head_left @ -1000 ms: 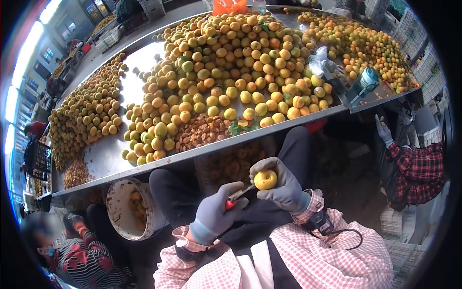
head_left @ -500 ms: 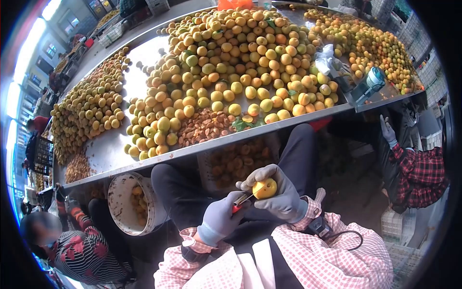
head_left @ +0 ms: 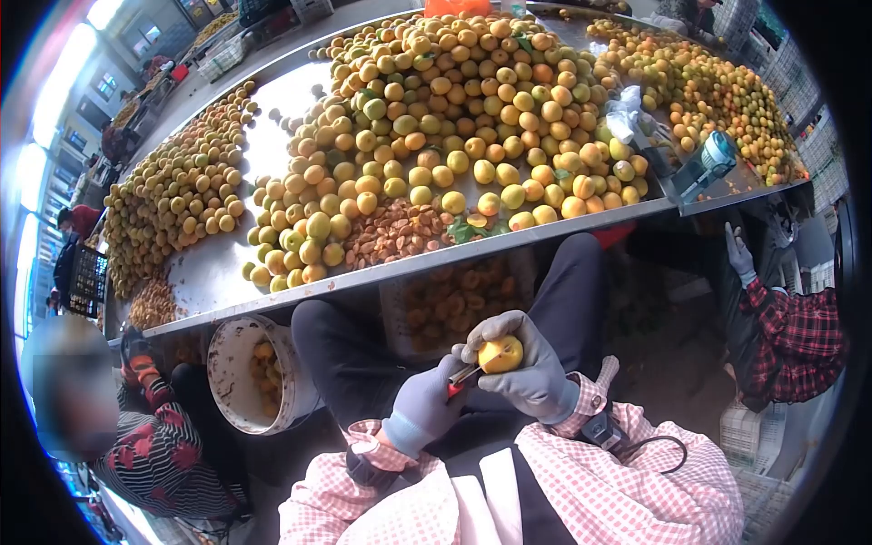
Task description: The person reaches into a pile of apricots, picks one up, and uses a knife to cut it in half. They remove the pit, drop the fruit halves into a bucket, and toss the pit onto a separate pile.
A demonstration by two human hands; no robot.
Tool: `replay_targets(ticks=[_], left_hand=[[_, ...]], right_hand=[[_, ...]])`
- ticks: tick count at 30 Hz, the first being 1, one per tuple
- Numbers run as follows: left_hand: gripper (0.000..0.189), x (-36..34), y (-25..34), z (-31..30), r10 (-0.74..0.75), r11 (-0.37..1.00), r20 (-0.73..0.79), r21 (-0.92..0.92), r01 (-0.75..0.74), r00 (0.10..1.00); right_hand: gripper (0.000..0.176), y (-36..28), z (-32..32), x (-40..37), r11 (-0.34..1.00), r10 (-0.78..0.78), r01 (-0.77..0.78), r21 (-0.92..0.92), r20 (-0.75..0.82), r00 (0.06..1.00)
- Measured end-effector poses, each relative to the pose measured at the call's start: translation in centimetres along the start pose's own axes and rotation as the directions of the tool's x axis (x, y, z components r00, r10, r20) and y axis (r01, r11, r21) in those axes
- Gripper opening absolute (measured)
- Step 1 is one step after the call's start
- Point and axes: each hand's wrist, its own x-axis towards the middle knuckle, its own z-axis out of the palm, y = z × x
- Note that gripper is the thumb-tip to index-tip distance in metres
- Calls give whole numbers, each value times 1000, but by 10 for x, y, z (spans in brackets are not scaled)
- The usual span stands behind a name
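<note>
My right hand (head_left: 530, 371), in a grey glove, is closed around a yellow apricot (head_left: 500, 355) with small dark marks on its skin. My left hand (head_left: 425, 404), also gloved, grips a small knife (head_left: 456, 386) with a red handle. The blade points at the apricot's left side, its tip right at the skin. Both hands are held together over my lap. Below the table edge, between my knees, a crate (head_left: 391, 320) holds halved apricots (head_left: 451, 304).
A metal table (head_left: 204, 280) bears a big heap of apricots (head_left: 436, 100) and a pile of pits (head_left: 397, 233). A white bucket (head_left: 221, 361) with fruit stands left of my knee. A teal bottle (head_left: 713, 159) lies at right. Co-workers sit on both sides.
The knife has drawn slightly back and its blade has turned against the apricot, where a dark mark now shows. The person at left has leaned nearer. The view has shifted slightly.
</note>
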Motion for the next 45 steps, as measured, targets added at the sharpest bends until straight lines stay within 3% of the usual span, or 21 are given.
replay_targets(ticks=[7,9,10,13,15,17,19,21,22,24,25,27,29,32,34,38,40,41,43,45], left_hand=[[31,15,-15,11,47,998,-50,33,-45,998],[27,20,-22,10,-15,998,18,55,14,1000],[24,22,-22,9,-55,997,7,62,55,998],[23,24,-19,8,-104,993,14,60,104,994],[22,24,-12,13,-116,993,11,-22,116,993],[19,22,-10,19,-190,940,38,-280,193,981],[17,22,-8,13,-237,925,59,-291,243,970],[18,21,-12,4,-203,968,80,-137,213,976],[20,23,-11,1,-218,976,80,-9,219,973],[20,24,-10,4,-212,977,58,19,211,976],[20,26,-9,6,-206,978,33,45,204,978],[19,27,-4,9,-207,978,12,-8,207,978],[18,26,0,7,-212,975,-6,-60,212,977],[17,25,-2,0,-264,964,9,44,263,965],[19,25,-9,1,-221,975,5,17,221,975],[14,26,-15,11,-237,971,-48,-28,236,970],[17,25,-15,11,-225,974,-61,-21,224,973],[17,27,-16,9,-224,975,-63,-20,223,973],[20,28,-17,3,-285,938,-11,203,281,959],[20,28,-16,2,-271,938,-16,222,268,962]], right_hand=[[52,1,-4,4,1000,0,0,12,1,1000],[54,-8,-3,8,985,167,-173,-18,-170,971],[63,-6,-13,10,962,201,-229,-150,-180,963],[62,-2,-25,10,957,154,-189,-219,-168,974],[57,-1,-15,11,974,133,-160,-163,-165,977],[49,2,-7,14,962,165,-111,248,-211,963],[48,7,-12,15,955,178,-120,272,-202,963],[49,7,-29,14,985,166,-172,-20,-169,972],[49,5,-32,11,985,167,-173,-19,-169,971],[51,-2,-34,9,934,144,-211,-289,-237,961],[51,-4,-31,10,933,142,-209,-293,-234,962],[54,-6,-25,10,979,189,-165,116,-235,954],[54,1,-31,7,961,224,-167,221,-263,938],[54,0,-25,10,982,187,-166,94,-298,936],[53,-1,-28,9,957,84,-150,-248,-259,962],[51,-1,-27,8,947,89,-168,-273,-280,956],[47,5,-25,9,966,253,-257,26,-310,916],[47,5,-24,10,966,252,-257,25,-308,917],[53,6,-22,13,941,168,-244,-233,-303,938],[52,13,-28,8,930,150,-241,-279,-310,939]])
